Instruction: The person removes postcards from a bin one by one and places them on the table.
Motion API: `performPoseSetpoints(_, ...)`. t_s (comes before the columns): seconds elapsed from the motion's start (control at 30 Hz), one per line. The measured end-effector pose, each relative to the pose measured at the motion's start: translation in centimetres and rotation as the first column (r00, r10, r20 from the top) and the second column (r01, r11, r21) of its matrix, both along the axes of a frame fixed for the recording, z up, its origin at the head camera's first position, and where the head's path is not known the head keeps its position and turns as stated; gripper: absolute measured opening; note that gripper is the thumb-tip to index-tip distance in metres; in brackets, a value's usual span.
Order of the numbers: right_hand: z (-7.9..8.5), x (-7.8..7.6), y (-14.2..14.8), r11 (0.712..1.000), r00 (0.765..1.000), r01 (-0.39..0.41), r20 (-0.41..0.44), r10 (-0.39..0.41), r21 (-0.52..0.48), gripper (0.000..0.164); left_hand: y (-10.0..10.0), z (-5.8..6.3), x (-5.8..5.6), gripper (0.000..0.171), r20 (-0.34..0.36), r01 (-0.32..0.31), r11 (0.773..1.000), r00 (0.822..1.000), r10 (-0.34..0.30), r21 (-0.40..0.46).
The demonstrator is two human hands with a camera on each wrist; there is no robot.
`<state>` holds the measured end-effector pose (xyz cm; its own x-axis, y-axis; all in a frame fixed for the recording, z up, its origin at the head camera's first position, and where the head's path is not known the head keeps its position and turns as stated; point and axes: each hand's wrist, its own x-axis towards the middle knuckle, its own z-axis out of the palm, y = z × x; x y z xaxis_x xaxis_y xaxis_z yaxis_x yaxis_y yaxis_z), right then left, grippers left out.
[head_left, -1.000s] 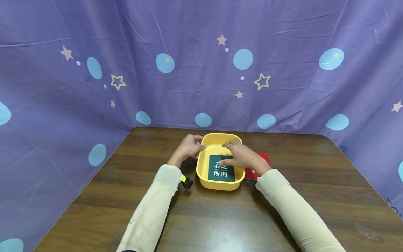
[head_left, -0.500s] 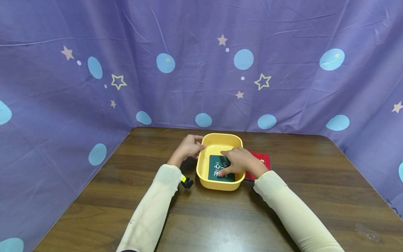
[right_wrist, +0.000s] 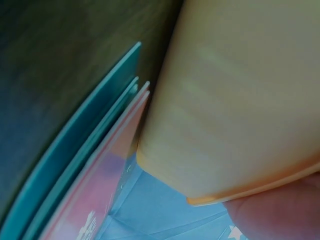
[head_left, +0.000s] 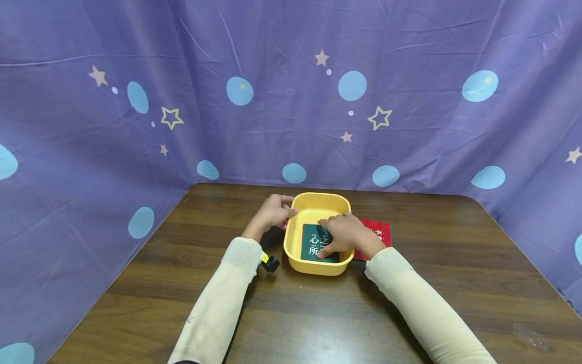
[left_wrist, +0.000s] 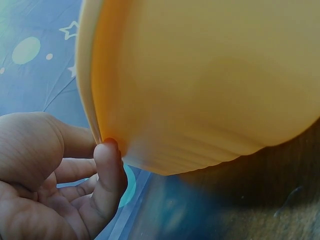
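Reaching over the right rim of the yellow tub [head_left: 318,269], the right hand [head_left: 347,235] has thumb and forefinger spread wide above the green card [head_left: 313,243]; whether they touch it I cannot tell. That card lies in the lower half of the tub, near the centre of the frame. The left hand [head_left: 272,211] pinches the tub's left rim between thumb and finger.

The work looks partway along: one card is inside, while the red card [head_left: 382,232], with green ones beneath it, lies outside, just right of the tub. Whether more lie under the inner card is hidden.

The tub seems to be smooth plastic, oblong with rounded corners and a thin lip. The cards look thin and stiff, printed with white lettering. Streaky grain marks the table [head_left: 300,313], glossy at lower centre; the starry curtain [head_left: 282,96] behind hangs creased.
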<state>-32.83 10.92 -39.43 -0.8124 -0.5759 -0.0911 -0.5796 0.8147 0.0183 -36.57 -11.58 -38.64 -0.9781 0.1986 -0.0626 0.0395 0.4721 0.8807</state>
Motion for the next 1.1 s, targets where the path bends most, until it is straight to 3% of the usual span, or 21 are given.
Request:
performPoseSetpoints(0.87, 0.03, 0.06, 0.15, 0.991, 0.999, 0.006, -0.052, -0.013, -0.131, 0.098, -0.02, -0.07, -0.09, 0.047, -0.002, -0.008, 1.000, 1.000, 0.008, -0.012)
performPoseSetpoints(1.1, 0.10, -0.27, 0.11, 0.972, 0.999, 0.047, 0.012, -0.046, -0.231, 0.098, -0.01, -0.11, -0.10, 0.047, -0.007, -0.008, 1.000, 1.000, 0.008, 0.000)
